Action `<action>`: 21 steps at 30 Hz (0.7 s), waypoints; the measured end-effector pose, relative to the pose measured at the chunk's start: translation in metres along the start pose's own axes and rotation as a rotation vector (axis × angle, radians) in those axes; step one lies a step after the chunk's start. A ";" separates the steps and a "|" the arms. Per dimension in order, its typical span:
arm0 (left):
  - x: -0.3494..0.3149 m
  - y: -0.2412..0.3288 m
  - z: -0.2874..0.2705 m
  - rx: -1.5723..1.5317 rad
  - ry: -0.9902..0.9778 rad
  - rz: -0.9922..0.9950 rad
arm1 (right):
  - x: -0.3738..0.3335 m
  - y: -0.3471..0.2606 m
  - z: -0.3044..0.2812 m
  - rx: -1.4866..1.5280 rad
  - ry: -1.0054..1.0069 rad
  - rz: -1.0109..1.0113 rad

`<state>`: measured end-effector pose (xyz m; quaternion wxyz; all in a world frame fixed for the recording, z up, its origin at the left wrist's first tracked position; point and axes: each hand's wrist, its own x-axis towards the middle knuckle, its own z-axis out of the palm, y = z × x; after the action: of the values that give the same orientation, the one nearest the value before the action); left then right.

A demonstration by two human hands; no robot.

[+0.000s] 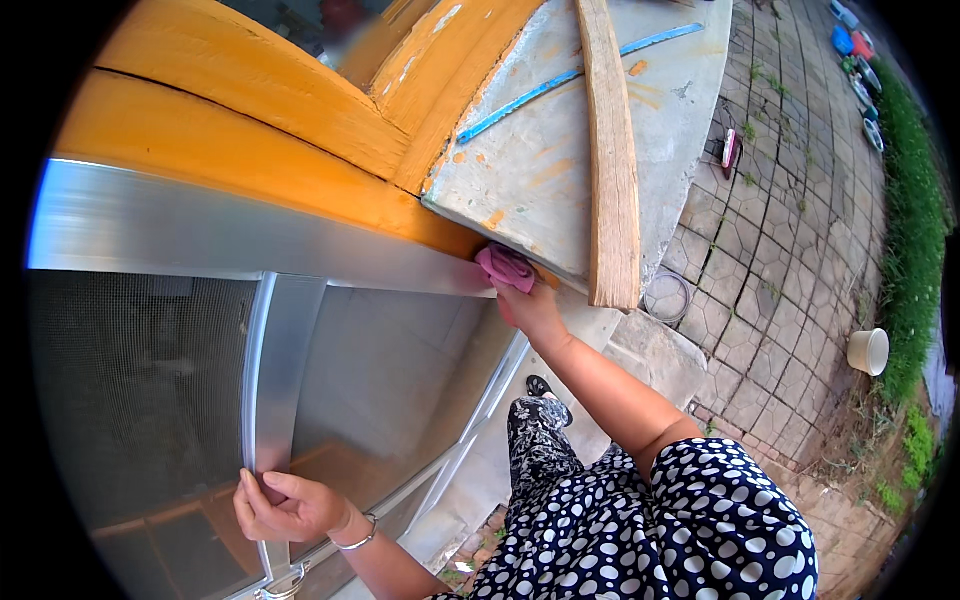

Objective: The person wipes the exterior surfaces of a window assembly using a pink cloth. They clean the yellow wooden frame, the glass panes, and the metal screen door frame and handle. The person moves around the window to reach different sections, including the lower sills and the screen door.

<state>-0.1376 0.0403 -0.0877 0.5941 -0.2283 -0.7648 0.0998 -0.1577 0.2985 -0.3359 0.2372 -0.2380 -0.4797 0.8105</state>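
My right hand (pixel 530 312) presses a bunched pink-purple cloth (pixel 505 266) against the outer end of the silver metal top rail (pixel 250 230), just under the corner of a concrete ledge. The cloth hides the fingertips. Lower left, my left hand (pixel 292 508), with a bracelet at its wrist, has its fingers curled at the edge of the upright metal door bar (pixel 283 380). Dark mesh screen (pixel 140 380) fills the door on one side of this bar, and a smooth panel (pixel 385 350) on the other. An orange-painted wooden frame (pixel 240 130) runs along the top rail.
On the concrete ledge (pixel 520 190) lie a wooden plank (pixel 612 170), its end jutting past the edge, and a thin blue strip (pixel 560 85). Beyond are paving (pixel 770 260), a pale bucket (pixel 868 352), a wire coil (pixel 668 297), a pink-and-white object (pixel 730 152) and grass (pixel 910 220).
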 end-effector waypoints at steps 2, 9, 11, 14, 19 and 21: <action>-0.004 0.002 -0.002 -0.035 0.008 -0.029 | -0.008 -0.027 0.006 -0.088 -0.051 -0.019; -0.014 0.004 -0.010 -0.021 -0.002 -0.063 | -0.020 -0.095 0.045 0.119 -0.253 -0.201; -0.019 0.005 -0.014 -0.009 -0.006 -0.083 | -0.024 -0.110 0.053 0.151 -0.277 -0.215; -0.019 0.009 -0.014 -0.015 0.013 -0.113 | -0.026 -0.110 0.050 0.012 -0.240 -0.331; -0.018 0.008 -0.006 0.028 -0.001 -0.064 | -0.019 -0.062 0.024 -0.331 -0.196 -0.563; -0.018 0.007 -0.005 0.032 -0.009 -0.059 | -0.020 -0.038 0.009 -0.388 -0.180 -0.529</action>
<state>-0.1280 0.0369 -0.1052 0.5969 -0.1955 -0.7722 0.0956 -0.1419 0.2968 -0.2946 0.3461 -0.0734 -0.6893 0.6323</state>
